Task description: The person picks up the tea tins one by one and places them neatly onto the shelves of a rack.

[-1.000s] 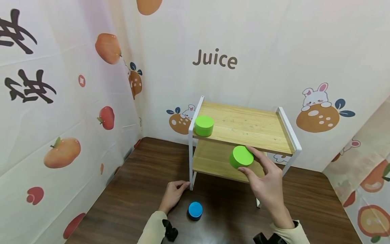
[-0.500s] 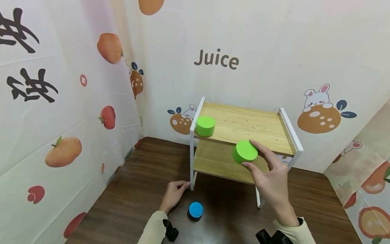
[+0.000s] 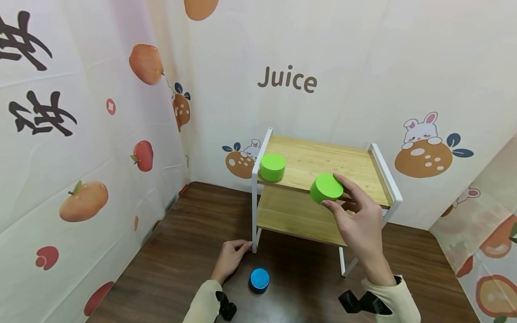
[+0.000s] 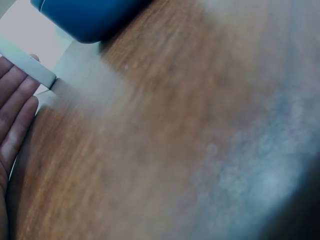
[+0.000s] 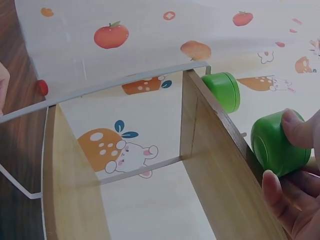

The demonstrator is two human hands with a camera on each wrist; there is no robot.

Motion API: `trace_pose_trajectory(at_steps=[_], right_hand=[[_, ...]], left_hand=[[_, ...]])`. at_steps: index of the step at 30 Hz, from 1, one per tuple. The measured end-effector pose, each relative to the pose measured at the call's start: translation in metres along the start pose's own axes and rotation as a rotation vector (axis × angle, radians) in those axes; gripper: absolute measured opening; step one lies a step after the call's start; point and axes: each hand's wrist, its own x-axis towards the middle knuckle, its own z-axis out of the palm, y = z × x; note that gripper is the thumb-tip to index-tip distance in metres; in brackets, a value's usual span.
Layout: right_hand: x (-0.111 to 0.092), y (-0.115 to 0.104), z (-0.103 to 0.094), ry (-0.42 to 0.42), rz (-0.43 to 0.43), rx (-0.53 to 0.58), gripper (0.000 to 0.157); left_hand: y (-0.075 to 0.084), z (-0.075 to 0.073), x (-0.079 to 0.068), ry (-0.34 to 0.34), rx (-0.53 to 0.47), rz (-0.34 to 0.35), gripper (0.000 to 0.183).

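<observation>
White fruit-printed curtain (image 3: pixel 355 89) behind. Right hand (image 3: pixel 362 226) pinches bright-green plastic-looking cylinder (image 3: pixel 326 188): likely light, stiff; best grasped across sides. Left hand (image 3: pixel 231 259) holds white shelf leg (image 3: pixel 254 215), toward eight o'clock.

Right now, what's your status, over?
Right fingers pinch green tub near top board. Left fingers touch shelf leg. Second green tub, board's left end; no obstruction evident.

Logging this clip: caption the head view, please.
Right hand holds one green tub; another sits atop the rack; left hand grips its leg, near a blue tub.
</observation>
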Motion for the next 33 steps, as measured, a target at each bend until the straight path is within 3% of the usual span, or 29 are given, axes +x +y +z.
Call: trace_pose_trajectory(at_steps=[10,17,33], right_hand=[[0.009,0.001,0.000,-0.023,0.084,-0.013,0.063],[0.016,-0.002,-0.002,-0.100,0.155,-0.010,0.061],[0.022,-0.004,0.004,-0.127,0.209,-0.038,0.062]], left_hand=[[0.001,0.001,0.000,0.001,-0.008,0.005,0.026],[0.002,0.001,-0.001,0.002,-0.007,0.018,0.025],[-0.001,0.001,-0.002,0.003,-0.021,0.013,0.024]])
